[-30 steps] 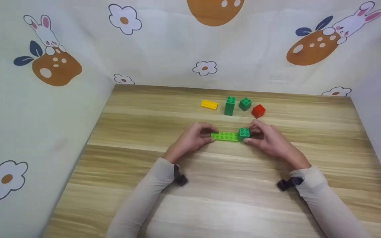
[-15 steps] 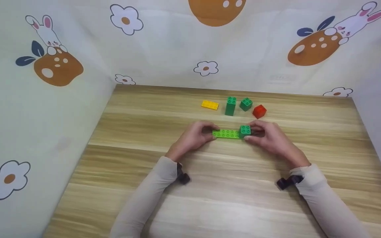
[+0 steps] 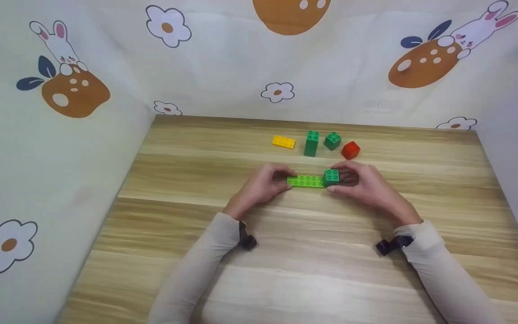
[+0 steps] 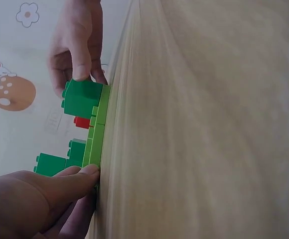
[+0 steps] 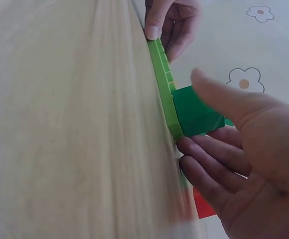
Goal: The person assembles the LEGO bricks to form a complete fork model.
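Note:
A long lime-green building plate (image 3: 305,181) lies flat on the table, its studs up. A seam shows partway along its side in the left wrist view. On its right end sits a darker green square block (image 3: 331,177). My left hand (image 3: 263,183) pinches the plate's left end between thumb and fingers. Around the green block's right side my right hand (image 3: 367,184) holds it, thumb along the near face. Its fingers (image 5: 212,164) lie behind and beside the block in the right wrist view. My right forefinger is partly hidden by the block in the head view.
Behind the plate stand a yellow flat brick (image 3: 283,141), a tall green block (image 3: 311,144), a small green block (image 3: 332,141) and a red block (image 3: 350,150). The red block is close to the right fingertips. A patterned cloth wall (image 3: 223,67) borders the table's back edge.
Both hands and the plate with its green block have shifted slightly away from the body. My right fingers and thumb have slid a little leftward along the green block. The rear bricks stay put.

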The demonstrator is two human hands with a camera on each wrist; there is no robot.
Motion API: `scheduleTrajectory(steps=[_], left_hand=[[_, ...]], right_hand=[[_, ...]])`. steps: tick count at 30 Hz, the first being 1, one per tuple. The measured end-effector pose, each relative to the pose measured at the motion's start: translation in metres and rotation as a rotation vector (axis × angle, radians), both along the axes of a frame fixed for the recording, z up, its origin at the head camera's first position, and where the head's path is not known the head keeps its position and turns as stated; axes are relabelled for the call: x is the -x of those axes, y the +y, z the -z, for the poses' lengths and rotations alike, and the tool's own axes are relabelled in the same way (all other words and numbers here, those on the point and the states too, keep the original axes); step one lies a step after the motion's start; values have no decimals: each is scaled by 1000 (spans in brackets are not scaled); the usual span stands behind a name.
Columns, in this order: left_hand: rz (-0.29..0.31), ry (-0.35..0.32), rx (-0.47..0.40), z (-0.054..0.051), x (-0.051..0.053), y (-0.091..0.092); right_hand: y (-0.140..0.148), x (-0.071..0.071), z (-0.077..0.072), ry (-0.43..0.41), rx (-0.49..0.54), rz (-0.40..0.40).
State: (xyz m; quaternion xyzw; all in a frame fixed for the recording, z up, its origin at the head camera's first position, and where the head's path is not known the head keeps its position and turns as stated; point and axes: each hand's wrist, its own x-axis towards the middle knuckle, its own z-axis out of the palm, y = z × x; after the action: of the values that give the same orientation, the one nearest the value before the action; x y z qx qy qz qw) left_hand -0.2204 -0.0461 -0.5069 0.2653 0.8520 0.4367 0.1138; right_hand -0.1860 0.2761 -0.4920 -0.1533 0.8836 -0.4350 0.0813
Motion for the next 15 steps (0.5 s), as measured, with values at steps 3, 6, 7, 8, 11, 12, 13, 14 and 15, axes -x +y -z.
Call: scheduleTrajectory(steps=[3,6,7,8,11,12,13,14,15], left_hand=[[2,3,-3,0,0,0],[5,6,-5,0,0,0],[6,6,-4,0,0,0],[6,8,-1,0,0,0],[0,13,11,0,0,0],[-2,14,15,0,0,0],[-5,14,19,0,0,0],[-7,16,24,0,0,0],[-7,17,26,0,0,0]], right_hand=[[2,1,-1,16,25,26],[6,2,-2,57,56,91],[8,3,-3,71,68,119],[9,4,-3,87,78,151],[13,5,-6,122,109,248],[15,6,-6,129,119,274],[16,6,-6,135,126,299],[17,7,-7,143,131,320],[18,7,-6,147,135,340]])
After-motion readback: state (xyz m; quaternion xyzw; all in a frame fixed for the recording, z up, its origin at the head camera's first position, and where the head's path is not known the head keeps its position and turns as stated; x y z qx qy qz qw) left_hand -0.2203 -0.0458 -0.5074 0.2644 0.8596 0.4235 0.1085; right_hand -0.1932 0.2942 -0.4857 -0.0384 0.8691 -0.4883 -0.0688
